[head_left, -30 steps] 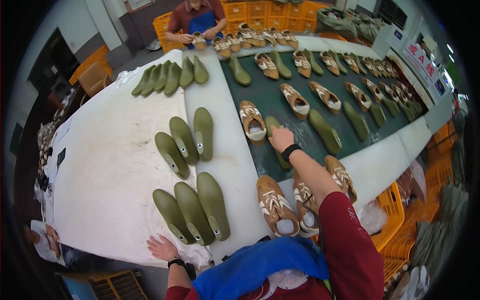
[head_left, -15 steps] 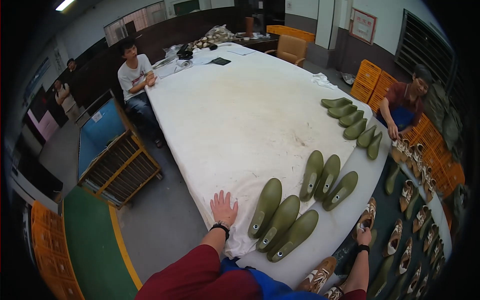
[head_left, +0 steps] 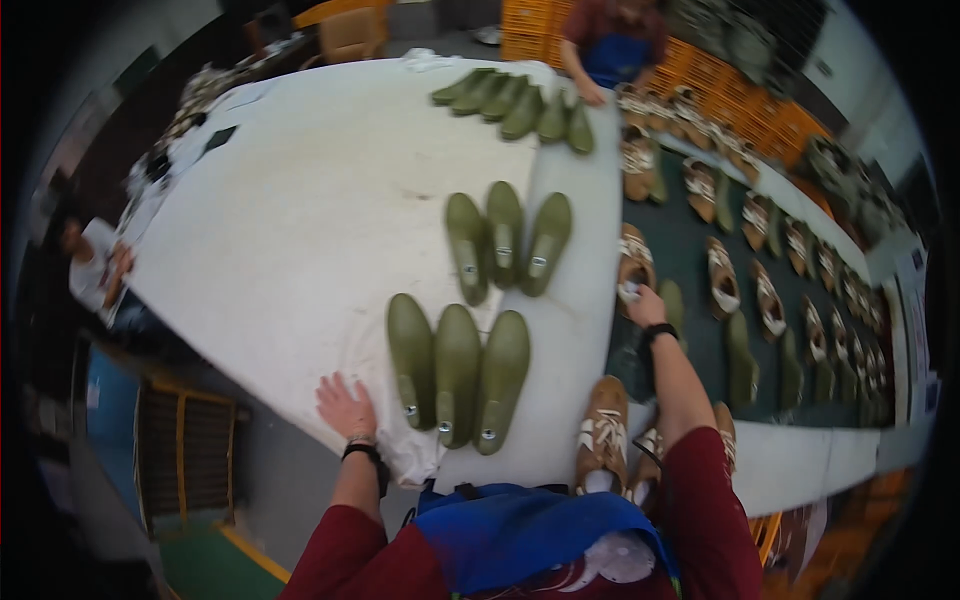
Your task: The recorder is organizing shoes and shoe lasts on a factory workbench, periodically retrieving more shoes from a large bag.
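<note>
My left hand (head_left: 347, 405) lies flat with spread fingers on the near left corner of the white cloth-covered table (head_left: 290, 190). Over at the dark green belt, my right hand (head_left: 647, 303) grips the heel end of a brown and white sneaker (head_left: 633, 256). A green shoe last lies beside that wrist. Between my hands, three green shoe lasts (head_left: 457, 372) lie side by side, with three more lasts (head_left: 503, 235) beyond them. Close to my body, another brown sneaker (head_left: 603, 430) rests on the pale tabletop, with others partly hidden by my right arm.
More lasts (head_left: 503, 103) line the table's far right edge. Several sneakers and lasts stand in rows on the dark green belt (head_left: 690, 265). A co-worker (head_left: 612, 45) in a blue apron works beyond it, before orange crates (head_left: 535, 30). Someone sits at the table's left, near a blue-lined cart (head_left: 112, 420).
The view has swung to the right, bringing more of the belt into sight. My left hand stays on the cloth, and my right hand remains on the sneaker.
</note>
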The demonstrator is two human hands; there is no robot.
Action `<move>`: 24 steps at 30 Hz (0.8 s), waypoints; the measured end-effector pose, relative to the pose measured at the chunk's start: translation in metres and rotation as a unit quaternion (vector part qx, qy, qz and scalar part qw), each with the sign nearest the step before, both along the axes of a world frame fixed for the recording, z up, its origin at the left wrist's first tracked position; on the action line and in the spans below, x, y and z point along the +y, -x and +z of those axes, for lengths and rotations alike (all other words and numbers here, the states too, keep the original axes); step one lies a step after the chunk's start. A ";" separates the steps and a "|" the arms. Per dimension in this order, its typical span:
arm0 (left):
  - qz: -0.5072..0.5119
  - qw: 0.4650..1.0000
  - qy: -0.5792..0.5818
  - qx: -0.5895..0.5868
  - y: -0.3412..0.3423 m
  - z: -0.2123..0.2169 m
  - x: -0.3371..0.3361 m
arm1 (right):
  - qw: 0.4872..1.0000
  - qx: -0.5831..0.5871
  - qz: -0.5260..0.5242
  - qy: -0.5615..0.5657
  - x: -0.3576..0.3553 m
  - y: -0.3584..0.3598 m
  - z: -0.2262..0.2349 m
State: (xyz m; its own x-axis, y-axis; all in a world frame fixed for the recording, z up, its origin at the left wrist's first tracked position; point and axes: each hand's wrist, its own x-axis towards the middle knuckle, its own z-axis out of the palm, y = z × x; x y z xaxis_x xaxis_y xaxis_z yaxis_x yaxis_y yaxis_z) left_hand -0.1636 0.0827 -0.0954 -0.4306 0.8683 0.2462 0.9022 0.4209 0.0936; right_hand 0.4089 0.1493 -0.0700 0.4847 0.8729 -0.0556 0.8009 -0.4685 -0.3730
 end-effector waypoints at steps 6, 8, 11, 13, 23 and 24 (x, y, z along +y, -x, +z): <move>0.005 0.999 0.030 -0.016 -0.003 0.012 -0.002 | 1.000 0.015 -0.027 -0.002 -0.011 0.011 0.010; -0.002 0.999 0.034 -0.018 -0.005 0.011 -0.003 | 0.999 0.033 -0.021 0.002 -0.017 0.011 0.015; -0.006 0.998 0.052 -0.018 -0.009 0.012 0.001 | 0.999 0.045 0.010 0.022 -0.023 0.006 0.025; 0.008 0.999 0.050 -0.010 -0.008 0.010 0.000 | 0.998 0.050 0.038 0.001 -0.033 -0.002 0.039; -0.006 0.999 0.050 0.006 -0.003 0.005 0.001 | 0.979 -0.026 0.000 0.202 -0.129 -0.045 0.052; -0.011 0.999 0.050 0.007 -0.001 0.005 0.000 | 0.979 -0.025 -0.004 0.201 -0.131 -0.044 0.045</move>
State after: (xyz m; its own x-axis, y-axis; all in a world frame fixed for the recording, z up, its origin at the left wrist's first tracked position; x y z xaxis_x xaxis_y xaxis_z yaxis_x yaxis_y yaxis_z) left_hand -0.1626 0.0828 -0.0908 -0.4079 0.8980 0.1647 0.9124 0.4073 0.0388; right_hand 0.4533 0.0182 -0.0247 0.5033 0.7814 -0.3689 0.8088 -0.5763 -0.1173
